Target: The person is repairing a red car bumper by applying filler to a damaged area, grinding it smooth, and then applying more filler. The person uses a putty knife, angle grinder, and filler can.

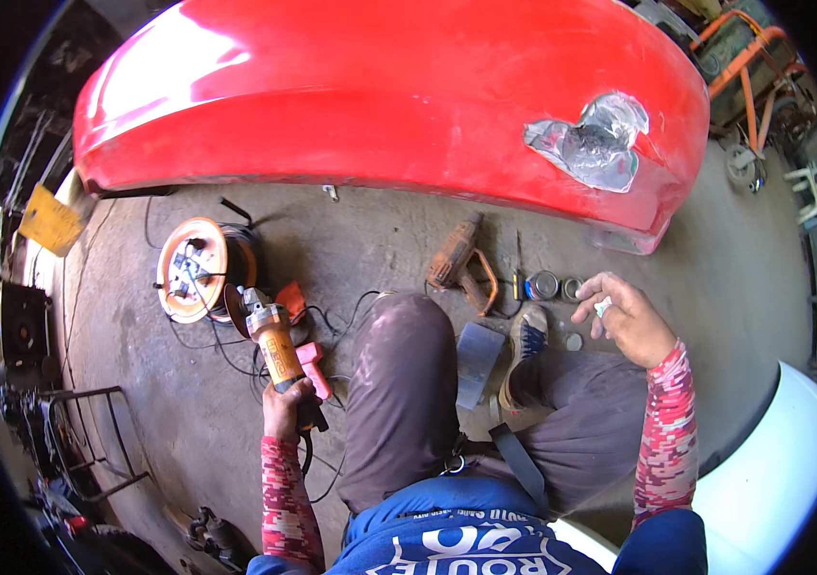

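My left hand (284,410) is closed on an orange angle grinder (274,345), its disc end pointing up toward a cable reel (196,251). My right hand (627,321) is raised with loosely bent fingers apart, a small white wrap around one finger and nothing gripped. Beyond both hands lies a red bumper (370,125) with a silvery patch (586,144) at its right. On the floor between hands and bumper are a heat gun (456,259), a screwdriver (517,283), small round tins (543,285), a pink tool (313,369) and a clear plastic box (476,369).
My bent legs (399,383) fill the middle, amid loose cords. A yellow plate (49,220) and a black metal frame (92,441) stand at the left. A white curved panel (768,460) lies at lower right. Orange tubular frames (744,67) are at upper right.
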A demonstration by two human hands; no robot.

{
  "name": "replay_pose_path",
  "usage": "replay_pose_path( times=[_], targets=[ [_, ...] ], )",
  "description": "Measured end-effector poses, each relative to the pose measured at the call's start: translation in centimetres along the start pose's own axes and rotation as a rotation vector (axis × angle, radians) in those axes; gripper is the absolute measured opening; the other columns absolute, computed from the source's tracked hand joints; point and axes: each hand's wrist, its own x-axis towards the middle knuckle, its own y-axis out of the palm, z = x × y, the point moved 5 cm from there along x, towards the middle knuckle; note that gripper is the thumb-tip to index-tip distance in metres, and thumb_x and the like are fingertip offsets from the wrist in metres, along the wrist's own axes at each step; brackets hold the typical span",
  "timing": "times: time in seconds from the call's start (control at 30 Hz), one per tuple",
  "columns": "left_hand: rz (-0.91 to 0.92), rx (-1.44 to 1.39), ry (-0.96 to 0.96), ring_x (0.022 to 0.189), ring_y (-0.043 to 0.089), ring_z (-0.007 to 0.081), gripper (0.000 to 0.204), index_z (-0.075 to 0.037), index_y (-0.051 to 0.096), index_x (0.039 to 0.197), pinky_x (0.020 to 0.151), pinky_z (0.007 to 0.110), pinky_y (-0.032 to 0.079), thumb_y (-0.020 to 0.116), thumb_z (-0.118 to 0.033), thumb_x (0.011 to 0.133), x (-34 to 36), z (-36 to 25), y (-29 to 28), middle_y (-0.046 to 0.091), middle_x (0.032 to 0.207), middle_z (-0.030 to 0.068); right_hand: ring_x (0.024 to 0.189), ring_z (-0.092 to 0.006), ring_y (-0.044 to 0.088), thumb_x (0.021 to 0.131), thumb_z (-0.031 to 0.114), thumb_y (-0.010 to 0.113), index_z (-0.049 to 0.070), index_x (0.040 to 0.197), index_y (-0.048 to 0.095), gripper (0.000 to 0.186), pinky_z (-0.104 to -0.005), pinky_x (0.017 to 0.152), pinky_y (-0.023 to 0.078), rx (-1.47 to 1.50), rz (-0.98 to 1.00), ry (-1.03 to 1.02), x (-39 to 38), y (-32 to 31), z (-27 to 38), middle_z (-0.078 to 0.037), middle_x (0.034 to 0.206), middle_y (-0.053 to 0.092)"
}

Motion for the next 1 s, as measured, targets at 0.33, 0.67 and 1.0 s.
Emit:
replay_pose_path(
  times=[0.33,0.67,1.0],
  targets=[
    [-0.233,0.368,-0.073,0.065,0.065,0.0147,0.032,0.002,0.076,0.095,0.061,0.036,0.053,0.090,-0.022,0.080,23.3,7.2,1.4,0.072,0.081,0.0042,0.094,-0.0451,0.071,0.093,0.012,0.061,0.007,0.116,0.063,0.023,-0.0558,0.089,0.054,-0.631,-0.045,0.099,1.6,-1.1,-2.0,-0.022,0.096,0.073],
    [-0.445,0.913,-0.019,0.096,0.073,0.0388,0.076,0.003,0.060,0.122,0.086,0.049,0.057,0.094,-0.044,0.073,32.6,9.1,6.6,0.074,0.108,0.0248,0.116,-0.0378,0.058,0.083,-0.004,0.060,0.006,0.117,0.064,0.035,-0.0473,0.101,0.050,-0.608,-0.057,-0.102,3.7,1.1,-0.6,-0.015,0.117,0.058],
    [-0.294,1.039,-0.006,0.115,0.070,0.0446,0.083,0.004,0.051,0.131,0.099,0.051,0.055,0.094,-0.040,0.075,34.3,14.7,5.7,0.070,0.124,0.0281,0.113,-0.0399,0.062,0.088,-0.001,0.064,0.005,0.119,0.062,0.032,-0.0492,0.097,0.052,-0.667,-0.128,-0.103,3.6,0.9,-0.5,-0.018,0.118,0.060]
  ],
)
